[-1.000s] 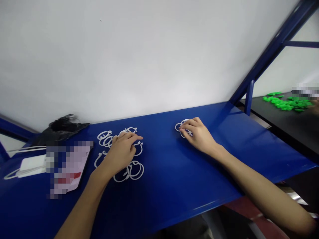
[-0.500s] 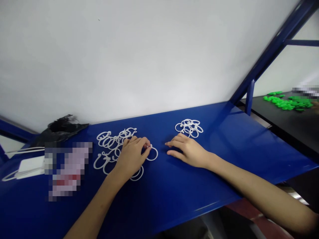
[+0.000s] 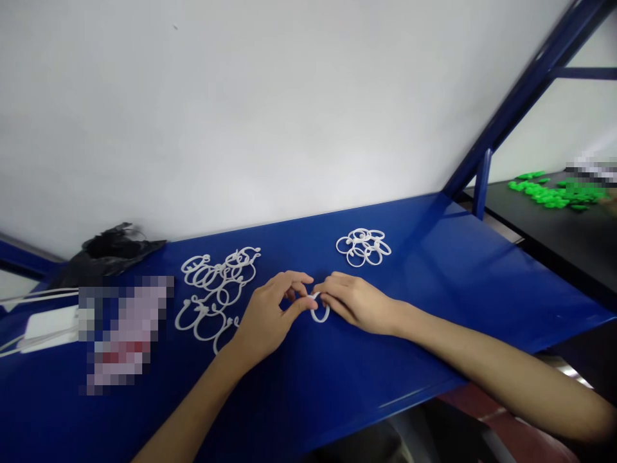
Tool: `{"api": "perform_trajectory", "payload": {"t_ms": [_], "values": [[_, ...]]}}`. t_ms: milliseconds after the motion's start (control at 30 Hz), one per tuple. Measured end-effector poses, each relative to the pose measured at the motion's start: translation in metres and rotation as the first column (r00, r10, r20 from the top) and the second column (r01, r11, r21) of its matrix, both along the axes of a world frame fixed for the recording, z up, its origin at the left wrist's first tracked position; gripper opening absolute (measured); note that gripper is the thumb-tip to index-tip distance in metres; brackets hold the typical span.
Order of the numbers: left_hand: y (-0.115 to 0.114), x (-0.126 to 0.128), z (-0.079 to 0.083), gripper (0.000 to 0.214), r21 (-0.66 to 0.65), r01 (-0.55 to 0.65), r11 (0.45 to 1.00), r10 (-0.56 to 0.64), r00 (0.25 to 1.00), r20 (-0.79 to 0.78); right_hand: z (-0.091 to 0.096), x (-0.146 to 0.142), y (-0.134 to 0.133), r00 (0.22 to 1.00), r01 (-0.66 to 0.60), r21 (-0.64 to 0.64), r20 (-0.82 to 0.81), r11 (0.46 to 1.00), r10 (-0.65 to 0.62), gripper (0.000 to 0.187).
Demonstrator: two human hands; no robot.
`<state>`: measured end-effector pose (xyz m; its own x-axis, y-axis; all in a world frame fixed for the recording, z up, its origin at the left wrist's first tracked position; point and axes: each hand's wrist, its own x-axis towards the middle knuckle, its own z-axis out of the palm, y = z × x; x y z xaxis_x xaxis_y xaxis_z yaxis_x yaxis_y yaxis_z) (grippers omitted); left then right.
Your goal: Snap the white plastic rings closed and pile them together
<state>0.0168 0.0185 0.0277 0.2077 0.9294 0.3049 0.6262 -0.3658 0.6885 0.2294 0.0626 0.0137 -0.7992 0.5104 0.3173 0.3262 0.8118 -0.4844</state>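
Both hands meet at mid-counter, front of centre.
- Left hand: thumb and forefinger pinched on one side of a single white ring; other fingers loosely curled.
- Right hand: fingertips closed on the ring's other side, palm down, wrist low over the blue counter.
- The ring is held between the two hands, just above or touching the counter surface. It is too small to tell whether its ends are joined or apart.

Two groups of the same white rings lie behind the hands.
- Left heap: the larger one, spread loose, with loops overlapping and what look like free ends. It is just beside the left wrist.
- Right cluster: smaller and tighter, with rings packed together. It is near the right hand but apart from it.

Judged from the lie of things, the right cluster looks like handled pieces and the left heap like pieces still waiting. If so, well under half is done, with one ring in hand and most of the heap left.

Elsewhere:
- A black bag is at the back left against the wall.
- A white cable is at the far left edge.
- Green pieces lie on a separate dark surface at far right, well apart.
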Motion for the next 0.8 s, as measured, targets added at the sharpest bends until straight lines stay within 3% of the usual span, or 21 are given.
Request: {"api": "perform_trajectory", "payload": {"t_ms": [233, 400, 500, 800], "values": [[-0.005, 0.007, -0.008, 0.024, 0.160, 0.093, 0.983, -0.074, 0.990, -0.124, 0.002, 0.001, -0.005, 0.999, -0.043, 0.099, 0.010, 0.994, 0.042, 0.029], [-0.003, 0.004, -0.013, 0.028, 0.319, 0.137, 0.938, -0.089, 0.983, -0.160, 0.004, 0.000, -0.009, 0.999, -0.029, 0.123, -0.021, 0.992, 0.032, 0.028], [-0.001, 0.001, -0.014, 0.030, 0.325, 0.157, 0.933, -0.102, 0.978, -0.180, 0.004, -0.001, -0.010, 0.999, 0.000, 0.108, -0.034, 0.994, 0.004, 0.026], [-0.002, 0.002, -0.015, 0.030, 0.292, 0.186, 0.938, -0.150, 0.978, -0.142, 0.007, 0.001, -0.013, 0.994, -0.103, 0.215, 0.057, 0.971, 0.093, 0.033]]}}
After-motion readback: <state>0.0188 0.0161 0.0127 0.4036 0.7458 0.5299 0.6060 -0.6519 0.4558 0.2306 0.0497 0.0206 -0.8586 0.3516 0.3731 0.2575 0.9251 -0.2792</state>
